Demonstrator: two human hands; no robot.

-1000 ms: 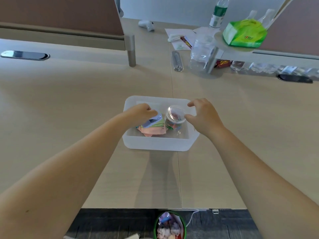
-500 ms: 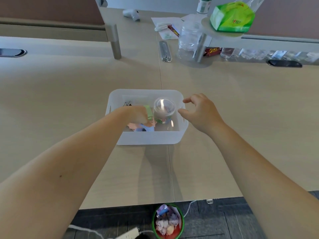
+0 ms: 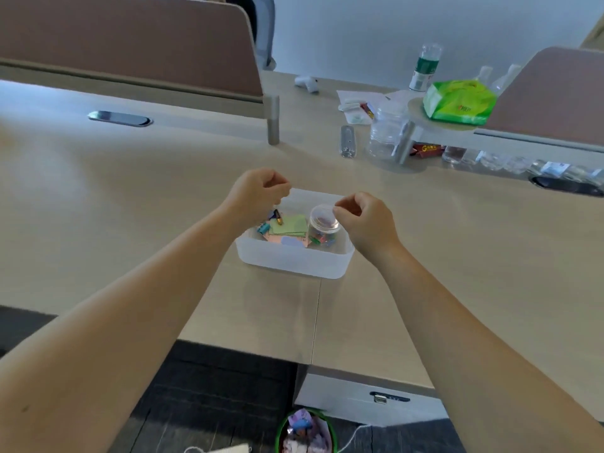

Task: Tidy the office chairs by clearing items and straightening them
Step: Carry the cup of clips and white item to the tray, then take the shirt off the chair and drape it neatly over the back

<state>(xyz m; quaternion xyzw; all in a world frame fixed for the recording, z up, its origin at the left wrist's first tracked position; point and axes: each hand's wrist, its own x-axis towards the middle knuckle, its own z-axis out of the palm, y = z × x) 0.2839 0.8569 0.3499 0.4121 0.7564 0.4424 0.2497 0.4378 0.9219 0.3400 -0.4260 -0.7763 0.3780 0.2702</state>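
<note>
A translucent white bin (image 3: 287, 264) sits on the light wood desk (image 3: 130, 197) in front of me. Inside lie coloured paper notes (image 3: 289, 227), small clips and a clear round jar (image 3: 323, 223) with coloured bits. My left hand (image 3: 258, 194) hovers above the bin's far left corner, fingers curled shut with nothing visible in them. My right hand (image 3: 362, 217) hangs over the bin's right side next to the jar, fingers also curled, holding nothing I can see. No office chair is clearly in view.
Brown desk dividers (image 3: 130, 44) stand at the back left and right. A green packet (image 3: 457, 101), a water bottle (image 3: 425, 67), clear jars (image 3: 387, 132) and papers crowd the back right. A green-rimmed waste bin (image 3: 307, 433) and a drawer unit (image 3: 369, 397) sit below the desk edge.
My left hand has come up out of the bin, leaving the paper notes inside. My right hand has curled closed beside the jar. The view has tilted upward.
</note>
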